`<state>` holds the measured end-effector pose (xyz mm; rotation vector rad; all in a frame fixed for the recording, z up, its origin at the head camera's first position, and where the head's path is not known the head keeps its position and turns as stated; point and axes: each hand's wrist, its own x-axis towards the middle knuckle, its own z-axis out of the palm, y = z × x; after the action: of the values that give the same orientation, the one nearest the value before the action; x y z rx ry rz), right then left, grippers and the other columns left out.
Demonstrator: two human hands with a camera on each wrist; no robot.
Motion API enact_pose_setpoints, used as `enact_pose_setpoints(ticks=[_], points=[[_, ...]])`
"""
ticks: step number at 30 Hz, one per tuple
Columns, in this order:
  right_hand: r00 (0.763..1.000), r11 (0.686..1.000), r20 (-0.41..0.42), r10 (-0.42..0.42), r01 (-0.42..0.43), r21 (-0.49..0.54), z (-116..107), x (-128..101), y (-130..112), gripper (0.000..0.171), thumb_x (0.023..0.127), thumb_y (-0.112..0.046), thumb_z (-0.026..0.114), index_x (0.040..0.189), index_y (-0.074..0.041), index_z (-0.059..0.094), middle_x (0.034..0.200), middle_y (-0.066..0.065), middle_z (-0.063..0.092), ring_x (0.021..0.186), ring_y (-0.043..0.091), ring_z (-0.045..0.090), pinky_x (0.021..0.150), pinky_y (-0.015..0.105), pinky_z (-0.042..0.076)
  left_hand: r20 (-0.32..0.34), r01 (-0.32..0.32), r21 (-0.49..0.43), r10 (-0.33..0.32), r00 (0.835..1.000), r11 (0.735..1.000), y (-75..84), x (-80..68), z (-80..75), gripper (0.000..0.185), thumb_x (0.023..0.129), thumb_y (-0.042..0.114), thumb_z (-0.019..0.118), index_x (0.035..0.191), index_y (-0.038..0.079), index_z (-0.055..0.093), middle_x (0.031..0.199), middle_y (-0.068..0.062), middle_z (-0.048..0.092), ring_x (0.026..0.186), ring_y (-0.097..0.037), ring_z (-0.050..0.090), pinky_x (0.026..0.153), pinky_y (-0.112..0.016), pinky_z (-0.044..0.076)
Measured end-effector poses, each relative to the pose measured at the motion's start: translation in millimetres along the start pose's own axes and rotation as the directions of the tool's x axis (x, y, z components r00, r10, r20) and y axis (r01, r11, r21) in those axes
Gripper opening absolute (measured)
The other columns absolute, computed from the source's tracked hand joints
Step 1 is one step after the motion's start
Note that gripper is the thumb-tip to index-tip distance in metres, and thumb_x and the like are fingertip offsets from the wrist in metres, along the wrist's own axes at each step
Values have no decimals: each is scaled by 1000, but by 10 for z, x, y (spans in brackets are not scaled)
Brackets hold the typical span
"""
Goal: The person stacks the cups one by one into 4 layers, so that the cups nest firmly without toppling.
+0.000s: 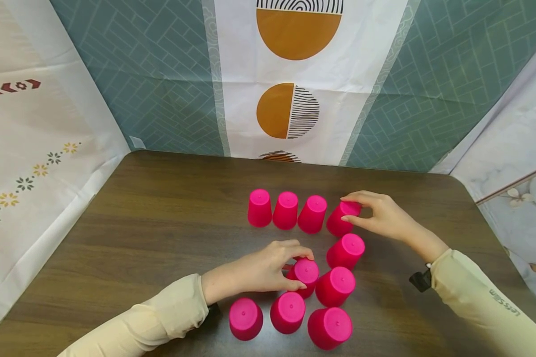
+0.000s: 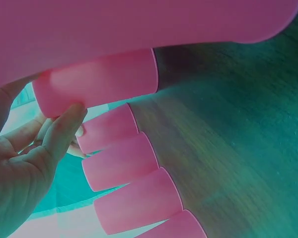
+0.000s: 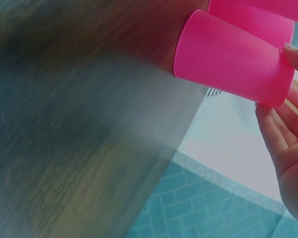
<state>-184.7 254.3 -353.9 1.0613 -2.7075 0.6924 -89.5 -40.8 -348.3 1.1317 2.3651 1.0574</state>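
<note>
Pink cups stand upside down on the table, bases up. My left hand [image 1: 263,267] pinches one cup [image 1: 304,278] amid the group, thumb on the near side and fingers on the far side. The left wrist view shows that cup [image 2: 104,82] between thumb and fingers, with a row of cups beyond. My right hand [image 1: 379,215] grips the cup at the right end of the back row [image 1: 339,222] near its base. In the right wrist view, thumb and fingers sit on either side of this cup [image 3: 233,59].
Three more back-row cups, one of them the leftmost cup [image 1: 260,210], run leftward from my right hand. A column with a middle cup [image 1: 334,287] comes down toward me, and a front row includes a left cup [image 1: 245,320]. Patterned cloth [image 1: 161,89] hangs behind the brown table [image 1: 161,208].
</note>
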Motion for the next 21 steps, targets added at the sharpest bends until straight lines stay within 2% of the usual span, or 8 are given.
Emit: enact_pose_setpoints(ticks=[7,21], points=[[999,999,44,6,-7,32,8,32,-70,47,73,-21,80,115,-9,64,113,2,64,104,21,60,75,37,55,22,-2,1,2,1000,1000,2,22,-16,40,76,16,77,110,11,58,94,2,54,81,-1,52,73,-14,51],[1000,999,30,8,-9,36,38,50,-72,48,72,-17,81,116,-8,63,112,4,64,104,22,60,75,39,55,46,9,18,-9,999,1000,16,36,-32,41,76,16,77,111,11,58,94,3,53,81,-6,54,71,-16,51]])
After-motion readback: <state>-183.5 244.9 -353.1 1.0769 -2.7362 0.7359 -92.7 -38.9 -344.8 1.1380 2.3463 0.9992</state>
